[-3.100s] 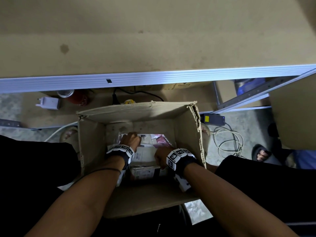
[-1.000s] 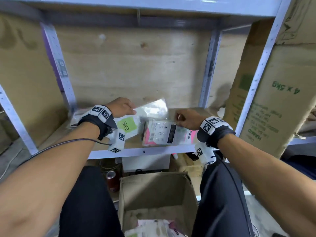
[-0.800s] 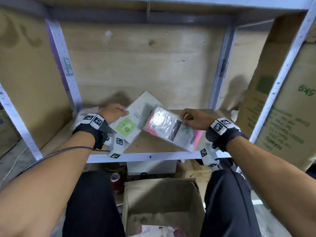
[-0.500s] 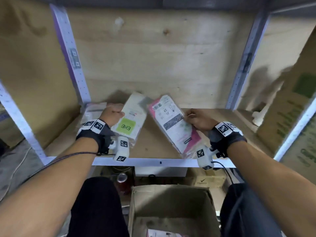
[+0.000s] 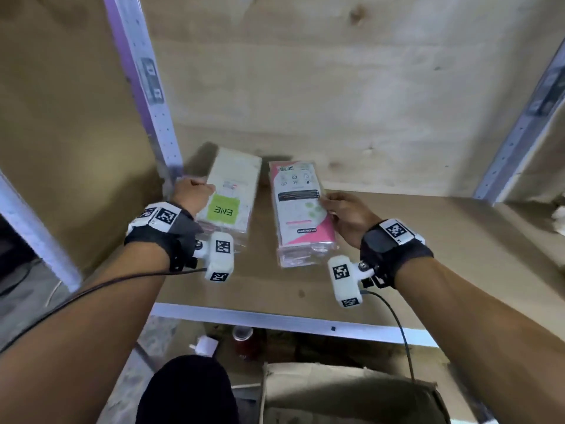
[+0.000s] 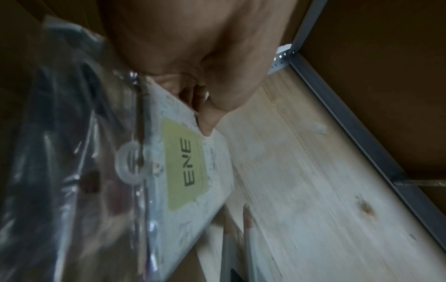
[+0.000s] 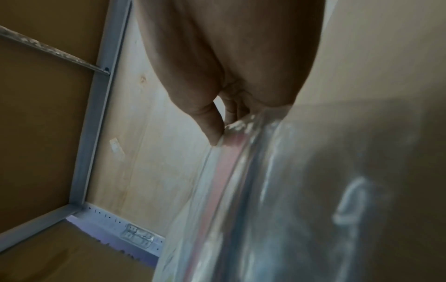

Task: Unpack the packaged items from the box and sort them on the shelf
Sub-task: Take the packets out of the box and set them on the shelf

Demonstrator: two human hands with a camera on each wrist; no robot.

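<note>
A white package with a green "ENE" label [image 5: 227, 194] stands leaning on the wooden shelf [image 5: 397, 240], at the left by the upright. My left hand [image 5: 195, 191] grips its left edge, thumb on the front face [image 6: 207, 122]. Beside it, a pink-and-white package [image 5: 298, 209] in clear plastic leans the same way. My right hand [image 5: 342, 212] pinches its right edge between thumb and fingers [image 7: 214, 129]. The cardboard box [image 5: 336, 393] sits open on the floor below the shelf; its contents are hidden.
A purple-grey shelf upright [image 5: 143, 87] rises just left of my left hand, another upright [image 5: 526, 117] at the right. The metal front rail [image 5: 275, 322] runs below my wrists. A red can [image 5: 243, 338] and a white charger [image 5: 204, 345] lie underneath.
Both packages came out of the box and up onto the shelf. Over the last second they turned from tilted to upright, side by side, and moved deeper toward the back wall.
</note>
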